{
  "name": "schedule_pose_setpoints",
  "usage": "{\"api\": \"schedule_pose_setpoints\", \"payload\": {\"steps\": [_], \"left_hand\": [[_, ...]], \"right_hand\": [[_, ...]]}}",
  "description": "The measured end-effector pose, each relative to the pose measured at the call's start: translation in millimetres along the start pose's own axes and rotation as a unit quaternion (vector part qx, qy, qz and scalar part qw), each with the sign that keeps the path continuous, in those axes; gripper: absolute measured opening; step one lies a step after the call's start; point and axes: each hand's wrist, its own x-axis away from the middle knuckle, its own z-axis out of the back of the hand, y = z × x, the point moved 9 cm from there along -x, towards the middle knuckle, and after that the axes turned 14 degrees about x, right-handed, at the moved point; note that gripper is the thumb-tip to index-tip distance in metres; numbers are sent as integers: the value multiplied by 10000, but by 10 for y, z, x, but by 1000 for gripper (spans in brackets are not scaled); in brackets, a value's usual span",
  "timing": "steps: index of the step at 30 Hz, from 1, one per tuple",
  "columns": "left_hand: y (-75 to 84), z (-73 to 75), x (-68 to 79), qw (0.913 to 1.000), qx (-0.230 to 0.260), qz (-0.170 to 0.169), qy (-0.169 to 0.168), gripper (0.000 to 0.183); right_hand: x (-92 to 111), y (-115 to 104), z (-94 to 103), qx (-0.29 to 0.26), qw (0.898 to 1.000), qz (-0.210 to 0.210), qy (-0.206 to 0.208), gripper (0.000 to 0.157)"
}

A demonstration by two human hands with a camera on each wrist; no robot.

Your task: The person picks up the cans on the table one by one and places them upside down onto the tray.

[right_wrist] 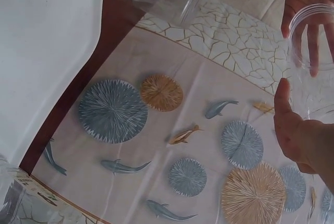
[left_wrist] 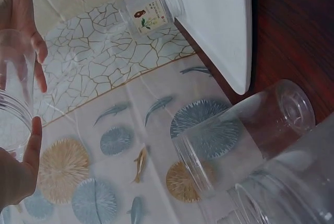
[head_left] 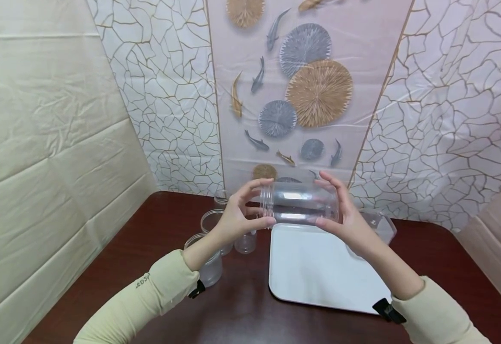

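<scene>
A clear plastic jar (head_left: pixel 297 203) is held on its side in the air, above the far edge of a white tray (head_left: pixel 319 272). My left hand (head_left: pixel 243 210) grips its ridged mouth end, thumb below and fingers above. At the other end, my right hand (head_left: pixel 346 215) holds the base between thumb and fingers. The left wrist view catches part of the same jar (left_wrist: pixel 15 67) between both hands. In the right wrist view the jar's round ridged rim (right_wrist: pixel 313 12) is visible. No lid shows on it.
Several clear jars, among them a front one (head_left: pixel 210 272) and a small one (head_left: pixel 246 242), stand left of the tray on the dark red table (head_left: pixel 241 310). A clear container (head_left: pixel 381 224) is at the tray's right; a labelled jar (left_wrist: pixel 148 15) appears beside the tray.
</scene>
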Motion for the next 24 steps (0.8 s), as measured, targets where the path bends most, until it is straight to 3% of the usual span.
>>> {"api": "schedule_pose_setpoints", "payload": {"steps": [7,10,16,24], "left_hand": [[-1,-9,53,9997,202,-107,-102,83],[-11,-3,73,9996,256,-22,-97,78],[-42,-12,108,9993,314,142,-174,76],[-53,-6,134,9996,212,69,-181,83]], "right_hand": [[24,18,-26,116,9999,-91,-11,70],[31,10,-29,250,9997,-64,-3,66],[39,3,-34,304,9995,51,-67,65],[44,13,-21,438,9990,51,-106,67]]}}
